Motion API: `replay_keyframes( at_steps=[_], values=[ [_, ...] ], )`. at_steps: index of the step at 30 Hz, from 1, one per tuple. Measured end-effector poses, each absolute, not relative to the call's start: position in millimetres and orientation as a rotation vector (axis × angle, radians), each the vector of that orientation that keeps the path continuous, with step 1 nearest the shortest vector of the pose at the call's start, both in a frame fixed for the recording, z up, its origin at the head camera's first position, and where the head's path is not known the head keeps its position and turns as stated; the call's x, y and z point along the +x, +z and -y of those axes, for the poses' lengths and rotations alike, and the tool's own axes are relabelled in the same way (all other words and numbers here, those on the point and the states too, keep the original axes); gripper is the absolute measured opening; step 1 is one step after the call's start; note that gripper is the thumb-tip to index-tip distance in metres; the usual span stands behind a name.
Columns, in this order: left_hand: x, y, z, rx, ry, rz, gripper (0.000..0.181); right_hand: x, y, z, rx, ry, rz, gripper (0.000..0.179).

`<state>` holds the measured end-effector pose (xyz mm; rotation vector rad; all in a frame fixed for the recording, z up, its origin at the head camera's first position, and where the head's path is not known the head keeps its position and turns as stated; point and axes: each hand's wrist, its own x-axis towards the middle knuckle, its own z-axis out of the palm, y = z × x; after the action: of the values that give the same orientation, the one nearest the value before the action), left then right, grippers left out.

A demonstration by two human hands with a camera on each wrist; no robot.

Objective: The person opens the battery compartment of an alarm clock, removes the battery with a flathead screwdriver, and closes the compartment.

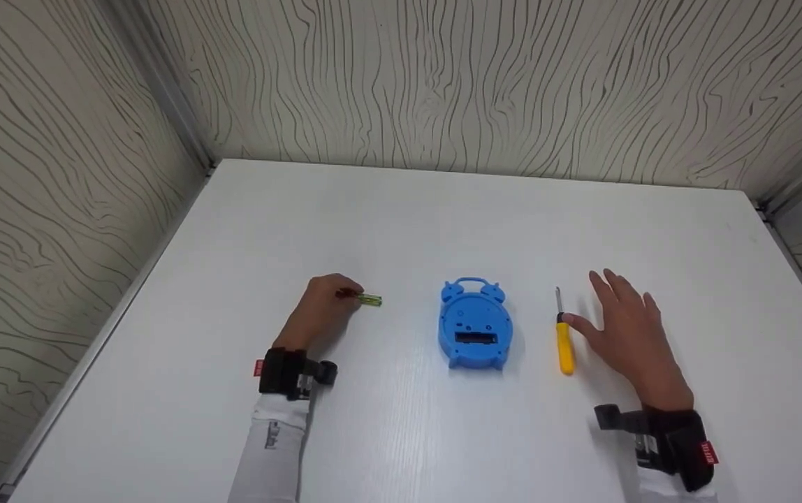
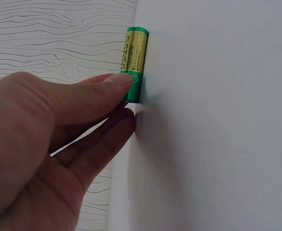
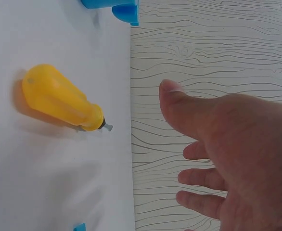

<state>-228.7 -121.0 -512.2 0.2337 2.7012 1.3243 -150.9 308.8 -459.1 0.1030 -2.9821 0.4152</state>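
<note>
My left hand [image 1: 325, 306] pinches a green and gold battery [image 2: 135, 53] by its green end, between thumb and fingers, at or just above the table left of centre. In the middle, a blue alarm clock [image 1: 476, 318] lies with its back up, its dark battery slot [image 1: 476, 337] uncovered. Right of the clock is a screwdriver [image 1: 565, 349] with a yellow handle, its metal tip pointing away from me. My right hand [image 1: 628, 335] is spread just right of the screwdriver, fingers extended and nothing held. Its thumb appears apart from the handle in the right wrist view.
All of this is on a white table [image 1: 387, 433]. Wood-grain patterned panels [image 1: 443, 84] stand behind it and at both sides. A small blue piece [image 3: 80, 227] shows at the bottom edge of the right wrist view; its kind is unclear.
</note>
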Motion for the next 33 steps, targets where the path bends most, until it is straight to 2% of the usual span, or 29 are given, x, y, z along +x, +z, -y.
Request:
replay_keyframes(
  at_steps=[6,15,33],
  values=[
    [-228,-508,120,0.221,1.312,-2.702,0.021,-151,-458,-309,0.096,0.405,2.978,0.079],
    [-226,-497,118,0.419,1.240,-2.800,0.024,-150,-457,-309,0.094,0.435,2.973,0.079],
    [-211,-473,93,0.617,1.125,-2.840,0.038,-149,-456,-308,0.093,0.440,2.971,0.078]
  ],
)
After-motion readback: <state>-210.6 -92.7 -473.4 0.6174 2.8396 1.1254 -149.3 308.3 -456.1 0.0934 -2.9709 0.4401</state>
